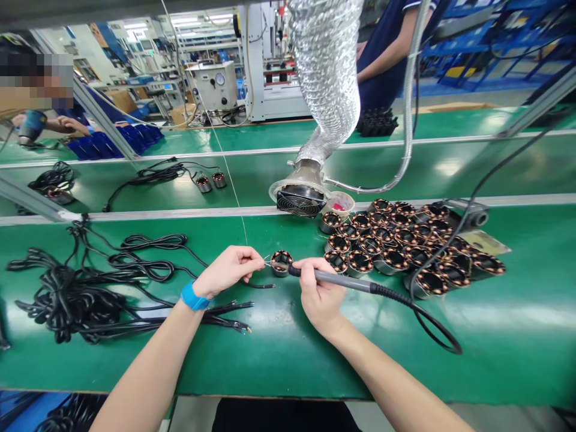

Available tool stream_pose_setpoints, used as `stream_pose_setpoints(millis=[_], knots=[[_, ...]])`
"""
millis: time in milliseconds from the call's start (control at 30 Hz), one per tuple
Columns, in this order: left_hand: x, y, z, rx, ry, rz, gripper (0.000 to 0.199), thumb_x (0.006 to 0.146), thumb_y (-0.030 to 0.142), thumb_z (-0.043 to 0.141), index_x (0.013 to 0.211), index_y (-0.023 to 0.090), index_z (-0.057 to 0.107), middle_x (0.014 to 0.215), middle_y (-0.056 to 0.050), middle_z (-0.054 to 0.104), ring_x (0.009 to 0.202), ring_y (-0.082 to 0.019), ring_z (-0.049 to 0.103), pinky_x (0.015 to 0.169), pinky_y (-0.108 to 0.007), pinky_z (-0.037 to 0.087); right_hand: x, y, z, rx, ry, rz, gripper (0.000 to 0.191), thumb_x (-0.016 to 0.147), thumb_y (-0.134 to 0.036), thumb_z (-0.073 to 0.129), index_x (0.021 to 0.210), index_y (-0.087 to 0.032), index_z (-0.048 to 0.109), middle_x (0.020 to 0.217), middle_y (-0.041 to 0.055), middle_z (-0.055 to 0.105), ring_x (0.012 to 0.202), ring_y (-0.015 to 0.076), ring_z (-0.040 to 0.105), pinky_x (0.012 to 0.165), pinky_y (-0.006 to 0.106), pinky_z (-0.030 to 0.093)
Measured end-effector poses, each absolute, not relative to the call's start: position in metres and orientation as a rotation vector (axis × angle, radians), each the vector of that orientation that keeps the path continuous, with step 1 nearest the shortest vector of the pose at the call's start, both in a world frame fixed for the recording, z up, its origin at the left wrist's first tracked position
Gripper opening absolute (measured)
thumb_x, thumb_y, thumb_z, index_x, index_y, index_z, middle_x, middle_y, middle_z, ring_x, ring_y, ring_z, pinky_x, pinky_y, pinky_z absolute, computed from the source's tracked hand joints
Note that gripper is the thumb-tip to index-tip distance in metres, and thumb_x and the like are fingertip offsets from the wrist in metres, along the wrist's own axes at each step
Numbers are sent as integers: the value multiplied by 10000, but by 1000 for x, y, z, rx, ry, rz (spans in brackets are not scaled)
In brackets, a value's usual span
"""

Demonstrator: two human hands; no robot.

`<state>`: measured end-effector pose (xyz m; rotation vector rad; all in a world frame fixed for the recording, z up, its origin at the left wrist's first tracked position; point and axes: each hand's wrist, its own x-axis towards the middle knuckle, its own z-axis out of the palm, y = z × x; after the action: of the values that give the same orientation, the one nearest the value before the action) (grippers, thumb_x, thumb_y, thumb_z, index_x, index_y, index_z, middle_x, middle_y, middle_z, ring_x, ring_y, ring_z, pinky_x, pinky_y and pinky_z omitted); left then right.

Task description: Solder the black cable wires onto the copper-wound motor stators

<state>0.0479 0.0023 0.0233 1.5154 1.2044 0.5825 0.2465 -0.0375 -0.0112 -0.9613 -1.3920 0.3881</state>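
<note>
My right hand (320, 291) grips a soldering iron (344, 280) like a pen, its tip pointing left over a single motor stator (281, 271). That stator has a metal body and a ring of copper windings on top. Thumb and forefinger of my left hand (236, 265) are pinched on thin solder wire at the stator's left edge. A strand of the solder wire (229, 174) runs down from above to this hand. Just below the left hand lies a black cable end (263, 286). Whether the iron's tip touches the stator is too small to tell.
Many stators (391, 258) stand grouped at right, beside the iron's cord (438, 345). Bundled black cables (67, 300) lie at left. A fume extractor (301, 198) on a foil duct hangs above the bench (288, 354). Two people work across the bench.
</note>
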Motion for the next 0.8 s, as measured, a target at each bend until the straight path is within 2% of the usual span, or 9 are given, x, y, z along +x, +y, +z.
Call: stream_pose_setpoints(millis=[633,800], knots=[[48,2,21,1540,1215,573,298,826,435,629,766,142,635,572,23,536,527,-102,488,533,-218,381,245,-39,-10,-1020,-1403,419,240,945,-259,474,812,-208,667,728,20,698,672,165,669,649,294,546],[51,0,21,1610,1242,602,271,836,404,617,771,142,632,579,25,530,528,-102,482,522,-215,381,244,-38,-10,-993,-1425,424,220,939,-240,483,818,-208,664,733,12,698,680,160,672,650,282,543]])
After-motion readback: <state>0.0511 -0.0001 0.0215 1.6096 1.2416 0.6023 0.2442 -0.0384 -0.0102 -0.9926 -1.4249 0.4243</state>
